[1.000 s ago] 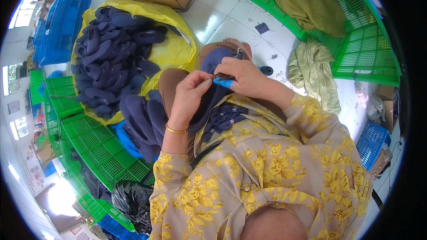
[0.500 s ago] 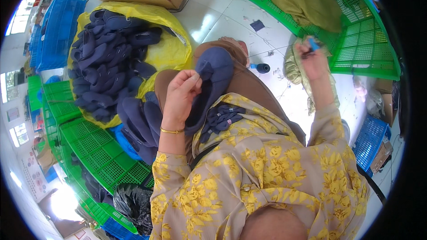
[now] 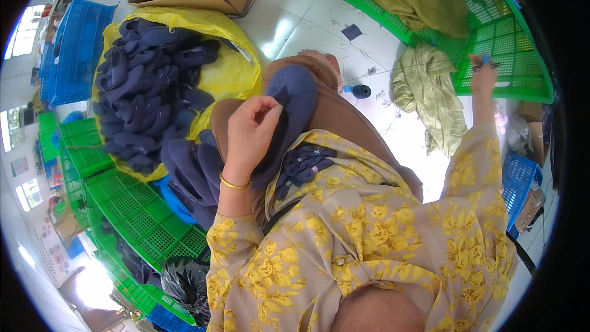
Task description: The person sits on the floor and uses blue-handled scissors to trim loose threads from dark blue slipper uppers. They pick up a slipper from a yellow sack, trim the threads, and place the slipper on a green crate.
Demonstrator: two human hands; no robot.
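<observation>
A navy fabric shoe (image 3: 297, 89) lies across my raised brown-trousered leg, its rounded toe pointing away from me. My left hand (image 3: 251, 132), with a gold bangle at the wrist, pinches the shoe's upper edge beside a small dark bow (image 3: 281, 96). Far out to the right, my right hand (image 3: 484, 79) is closed in front of a green crate. Something blue shows at its fingertips along with thin dark parts, too small to name. Several navy fabric bows (image 3: 304, 166) rest in my lap on the flowered cloth. More navy shoes (image 3: 190, 169) lie left of my leg.
A yellow sack (image 3: 230, 67) full of navy shoes stands at the left. Green crates (image 3: 141, 209) line the left side; another green crate (image 3: 504, 74) holds an olive sack at the upper right. A thread spool (image 3: 361, 91) and crumpled pale-green sack (image 3: 427, 89) lie on the floor.
My right hand has swung outward to the right, away from the crumpled sack toward the green crate. My left hand stays by the bow, with its wrist slightly turned.
</observation>
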